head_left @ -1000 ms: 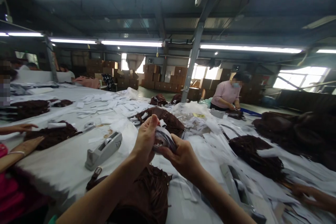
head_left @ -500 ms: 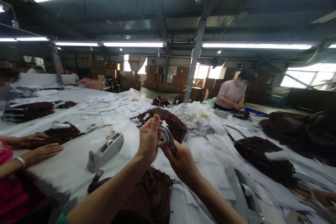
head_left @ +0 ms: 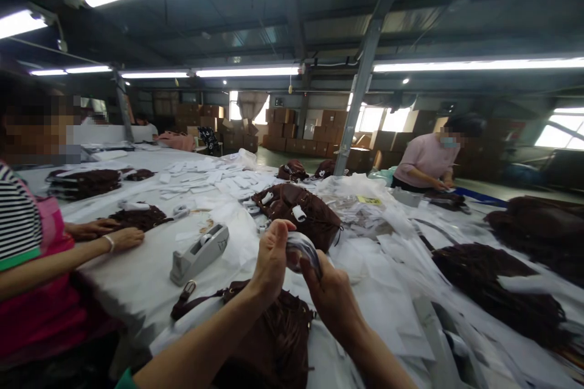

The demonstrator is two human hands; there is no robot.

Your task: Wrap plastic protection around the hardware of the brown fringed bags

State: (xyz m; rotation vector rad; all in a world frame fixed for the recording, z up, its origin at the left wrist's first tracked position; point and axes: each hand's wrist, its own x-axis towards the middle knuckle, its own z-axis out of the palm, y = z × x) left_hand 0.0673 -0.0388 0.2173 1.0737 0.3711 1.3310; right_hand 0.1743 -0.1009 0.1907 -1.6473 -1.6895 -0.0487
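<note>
Between my hands, above the table, is a shiny coiled grey strip, blurred and partly covered by fingers. My left hand is closed on its left side, thumb pointing up. My right hand pinches its right side. Under my forearms lies a dark brown fringed bag with a buckled strap. Just beyond my hands, a brown bag carries small white wrapped pieces.
Grey tape dispensers stand left and right. White paper sheets cover much of the table. Brown bags are piled at right. A co-worker's hand rests near a bag at left; another person works at back right.
The view has swung left, so more of the co-worker on the left shows. My hands still hold the coiled grey strip, its loop now turned and more blurred.
</note>
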